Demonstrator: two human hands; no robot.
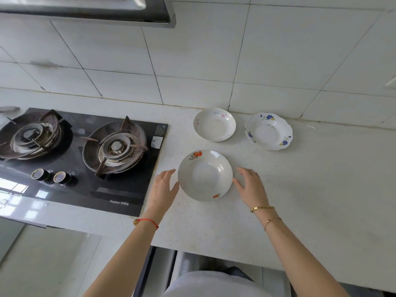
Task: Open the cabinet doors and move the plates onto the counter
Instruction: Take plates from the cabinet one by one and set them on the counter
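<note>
Bare forearms; a red string bracelet (147, 222) below the left hand (163, 189), two gold bracelets (265, 213) below the right hand (250, 186).

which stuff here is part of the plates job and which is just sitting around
Part of the job:
fruit-pattern plate, between left hand and right hand
pink-flower plate
blue-flower plate
counter, where all three sit

Just there:
gas hob
two hob knobs
range hood
tiled wall

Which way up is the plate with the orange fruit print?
Right way up: the fruit plate shows its hollow, empty inside and sits flat on the counter.
</note>
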